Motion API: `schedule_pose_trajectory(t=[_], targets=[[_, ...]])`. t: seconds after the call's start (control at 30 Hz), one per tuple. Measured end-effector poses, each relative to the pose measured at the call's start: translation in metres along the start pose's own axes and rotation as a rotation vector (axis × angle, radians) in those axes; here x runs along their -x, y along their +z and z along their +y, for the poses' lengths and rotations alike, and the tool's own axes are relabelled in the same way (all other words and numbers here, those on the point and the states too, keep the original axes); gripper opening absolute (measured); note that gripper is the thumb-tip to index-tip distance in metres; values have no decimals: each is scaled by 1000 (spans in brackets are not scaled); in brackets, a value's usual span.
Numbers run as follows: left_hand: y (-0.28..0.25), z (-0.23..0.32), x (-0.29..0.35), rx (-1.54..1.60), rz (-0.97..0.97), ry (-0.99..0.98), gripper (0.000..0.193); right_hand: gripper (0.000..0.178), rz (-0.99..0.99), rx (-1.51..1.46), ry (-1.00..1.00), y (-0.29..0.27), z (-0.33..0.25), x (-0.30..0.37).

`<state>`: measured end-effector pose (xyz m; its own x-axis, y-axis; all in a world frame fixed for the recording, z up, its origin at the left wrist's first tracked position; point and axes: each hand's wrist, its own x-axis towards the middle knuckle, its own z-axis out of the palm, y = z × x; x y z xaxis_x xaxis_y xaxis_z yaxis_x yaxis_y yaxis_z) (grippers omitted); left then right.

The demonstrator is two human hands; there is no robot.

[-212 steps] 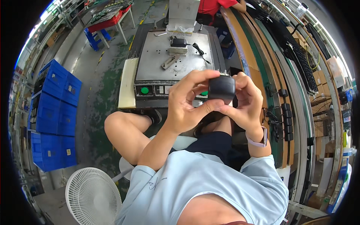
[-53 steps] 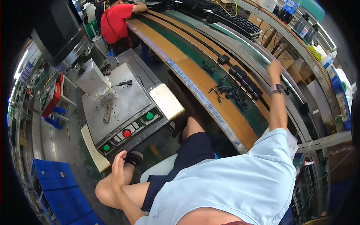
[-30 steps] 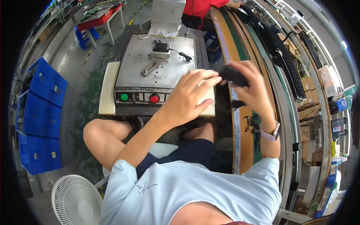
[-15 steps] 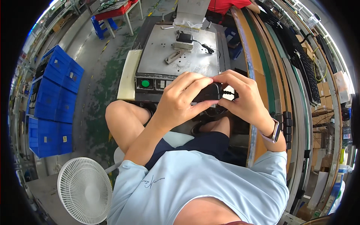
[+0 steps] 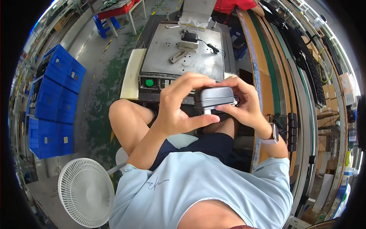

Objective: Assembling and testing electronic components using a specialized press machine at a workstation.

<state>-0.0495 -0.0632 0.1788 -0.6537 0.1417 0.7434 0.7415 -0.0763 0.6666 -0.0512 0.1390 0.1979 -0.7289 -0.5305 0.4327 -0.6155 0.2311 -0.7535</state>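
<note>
A black power adapter (image 5: 216,97) is up between my two hands, above my lap, with a pale stub showing on its near side. My right hand (image 5: 246,103) grips its right end, thumb along the near edge. The fingers of my left hand (image 5: 179,101) curl over the far left edge, and the thumb lies just below the stub. Part of a dark cable shows by my right palm. Beyond my hands, a second black adapter (image 5: 189,36) with a bundled cord (image 5: 212,48) rests on a metal block (image 5: 188,45) on the machine's steel plate (image 5: 160,57).
A green button (image 5: 149,83) is on the machine's front. Stacked blue bins (image 5: 51,135) stand at left, above a white fan (image 5: 86,192). A conveyor line (image 5: 280,84) runs along my right. A person in a red sleeve (image 5: 234,4) sits at the far end.
The adapter has turned in my hands, so its broad face and pale stub now show. My left thumb has moved down and away from my right thumb.
</note>
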Motion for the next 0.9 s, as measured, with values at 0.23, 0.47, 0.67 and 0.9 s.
schedule_pose_trajectory(t=[0.23, 0.47, 0.67, 0.9], targets=[[4, 1, 12, 53, 33, 29, 46, 42, 17, -652, 219, 23, 10, 14], [24, -7, 8, 542, 133, -60, 51, 39, -367, -1289, 510, 42, 18, 17], [21, -22, 7, 805, 178, -15, 64, 52, -477, -1616, 580, 60, 28, 24], [14, -11, 12, 519, 149, -164, 69, 55, -471, -1627, 583, 70, 27, 26]])
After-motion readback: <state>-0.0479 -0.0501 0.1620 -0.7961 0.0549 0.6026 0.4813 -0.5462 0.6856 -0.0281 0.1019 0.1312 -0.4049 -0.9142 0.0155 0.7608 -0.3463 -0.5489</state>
